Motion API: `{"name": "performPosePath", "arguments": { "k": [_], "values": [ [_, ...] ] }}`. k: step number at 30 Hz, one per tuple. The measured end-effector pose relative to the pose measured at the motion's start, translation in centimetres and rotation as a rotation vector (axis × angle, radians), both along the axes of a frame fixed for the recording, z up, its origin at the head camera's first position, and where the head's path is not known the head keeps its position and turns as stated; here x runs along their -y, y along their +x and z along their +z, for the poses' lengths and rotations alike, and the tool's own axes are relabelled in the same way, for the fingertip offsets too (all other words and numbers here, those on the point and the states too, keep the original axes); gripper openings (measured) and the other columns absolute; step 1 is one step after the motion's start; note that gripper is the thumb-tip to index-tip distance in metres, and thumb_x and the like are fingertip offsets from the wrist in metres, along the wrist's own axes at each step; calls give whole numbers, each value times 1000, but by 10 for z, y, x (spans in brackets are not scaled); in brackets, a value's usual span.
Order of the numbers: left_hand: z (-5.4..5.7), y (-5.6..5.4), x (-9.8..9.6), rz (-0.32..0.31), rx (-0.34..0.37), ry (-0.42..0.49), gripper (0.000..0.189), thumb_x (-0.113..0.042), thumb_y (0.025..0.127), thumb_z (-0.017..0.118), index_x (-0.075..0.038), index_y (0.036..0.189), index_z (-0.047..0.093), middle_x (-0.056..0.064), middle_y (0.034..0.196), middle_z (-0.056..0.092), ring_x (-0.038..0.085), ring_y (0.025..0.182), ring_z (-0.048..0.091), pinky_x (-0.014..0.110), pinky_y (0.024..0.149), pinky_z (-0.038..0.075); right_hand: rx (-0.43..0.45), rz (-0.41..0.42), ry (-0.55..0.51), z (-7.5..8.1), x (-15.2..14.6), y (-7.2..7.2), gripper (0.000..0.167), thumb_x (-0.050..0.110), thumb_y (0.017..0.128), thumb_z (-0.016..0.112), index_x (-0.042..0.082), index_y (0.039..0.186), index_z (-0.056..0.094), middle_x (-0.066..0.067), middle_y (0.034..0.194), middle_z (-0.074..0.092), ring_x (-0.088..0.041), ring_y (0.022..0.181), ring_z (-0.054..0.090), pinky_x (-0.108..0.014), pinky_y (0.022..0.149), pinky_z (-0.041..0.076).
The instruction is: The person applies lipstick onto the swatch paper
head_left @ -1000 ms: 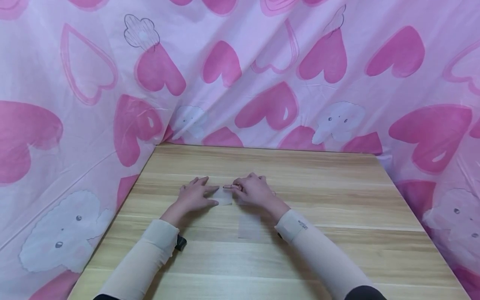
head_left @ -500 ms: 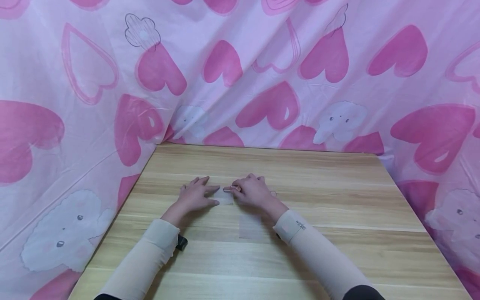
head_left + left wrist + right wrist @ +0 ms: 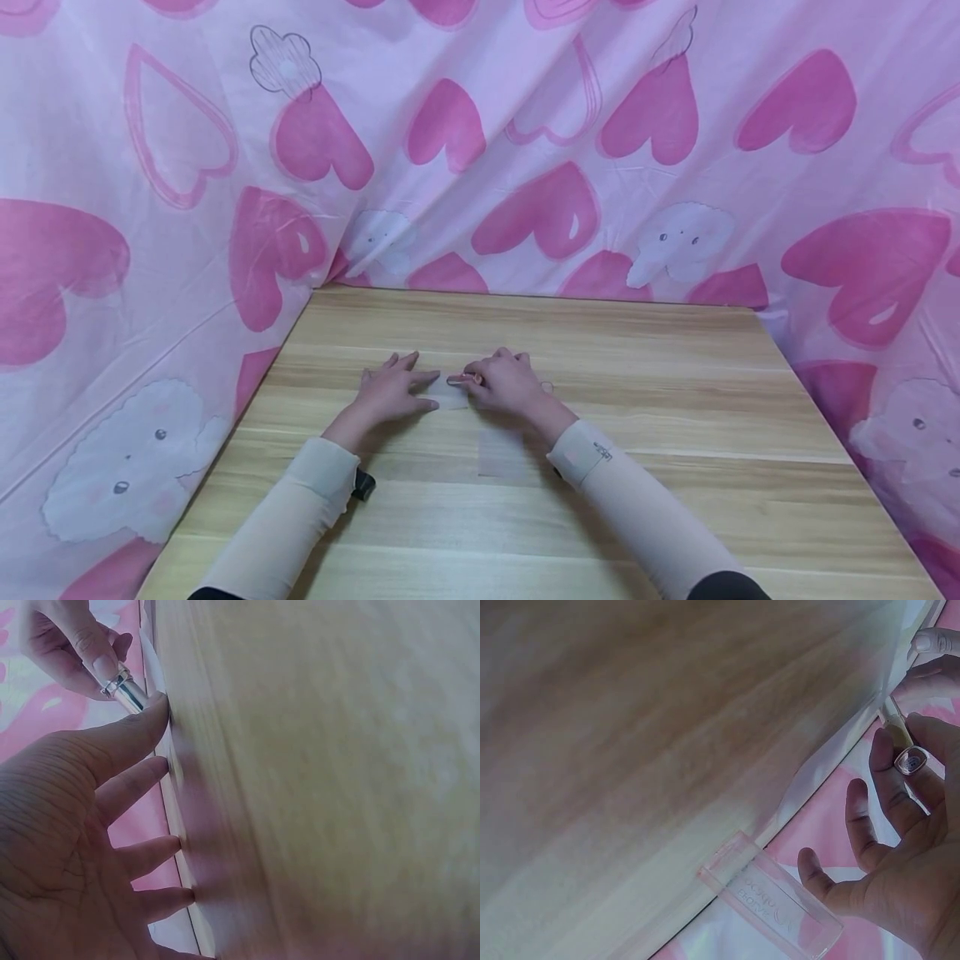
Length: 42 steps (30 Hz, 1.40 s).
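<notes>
My right hand pinches a slim lipstick tube with a shiny metallic body, its tip pointing left over a small pale sheet of paper. In the left wrist view the metallic lipstick shows between thumb and fingers. Spread out, the fingers of my left hand rest on the table, thumb and index fingertips at the sheet's left edge. A clear pinkish cap with raised lettering stands beside the right hand in the right wrist view. Whether the lipstick's tip touches the paper cannot be made out.
A second pale square sheet lies nearer on the wood-grain table. Pink curtains with hearts and white cartoon figures hang around the table's back and sides.
My right hand has shifted the lipstick's tip slightly toward me over the sheet. The left hand stays in place, and the view has moved very little.
</notes>
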<state>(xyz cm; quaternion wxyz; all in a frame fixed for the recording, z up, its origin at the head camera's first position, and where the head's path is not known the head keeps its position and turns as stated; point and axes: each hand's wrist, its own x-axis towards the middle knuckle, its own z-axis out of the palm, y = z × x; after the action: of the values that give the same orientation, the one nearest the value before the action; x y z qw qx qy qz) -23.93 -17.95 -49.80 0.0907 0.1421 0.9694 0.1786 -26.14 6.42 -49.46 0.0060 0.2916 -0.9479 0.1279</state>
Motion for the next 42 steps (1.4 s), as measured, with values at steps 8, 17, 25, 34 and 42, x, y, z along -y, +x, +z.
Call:
{"name": "performPosePath", "arguments": {
  "k": [8, 17, 25, 34, 42],
  "values": [
    [1, -2, 0, -1, 30, 8, 60, -53, 88, 72, -34, 143, 57, 17, 164, 23, 56, 146, 12, 85, 102, 3, -5, 32, 0, 2, 1, 1, 31, 47, 100, 57, 29, 120, 73, 14, 110, 73, -18, 102, 54, -48, 85, 40],
    [1, -4, 1, -4, 41, -1, 61, -54, 88, 72, -35, 144, 56, 16, 164, 21, 55, 146, 11, 85, 101, 3, 21, 59, 33, 8, 0, 4, 26, 45, 99, 60, 32, 116, 74, 18, 96, 69, -14, 96, 51, -46, 85, 40],
    [-1, -5, 1, 1, 50, -5, 61, -54, 88, 71, -36, 144, 55, 15, 164, 21, 54, 147, 11, 85, 101, 2, 49, 77, 33, 9, 0, 6, 23, 43, 98, 62, 32, 114, 75, 20, 98, 69, -13, 94, 49, -44, 83, 38],
    [-1, -5, 0, 6, 59, -10, 62, -55, 88, 71, -37, 144, 55, 14, 165, 21, 54, 147, 10, 85, 102, 1, 33, 84, 34, 11, 2, 6, 24, 44, 98, 62, 32, 116, 74, 18, 93, 68, -14, 94, 50, -45, 85, 39],
    [0, -5, 0, 1, 57, 0, 61, -54, 88, 71, -36, 144, 55, 16, 164, 20, 55, 146, 11, 85, 101, 1, -12, 12, 24, 14, 3, 1, 27, 43, 98, 61, 31, 118, 73, 14, 98, 71, -17, 100, 53, -48, 88, 40]
  ]
}}
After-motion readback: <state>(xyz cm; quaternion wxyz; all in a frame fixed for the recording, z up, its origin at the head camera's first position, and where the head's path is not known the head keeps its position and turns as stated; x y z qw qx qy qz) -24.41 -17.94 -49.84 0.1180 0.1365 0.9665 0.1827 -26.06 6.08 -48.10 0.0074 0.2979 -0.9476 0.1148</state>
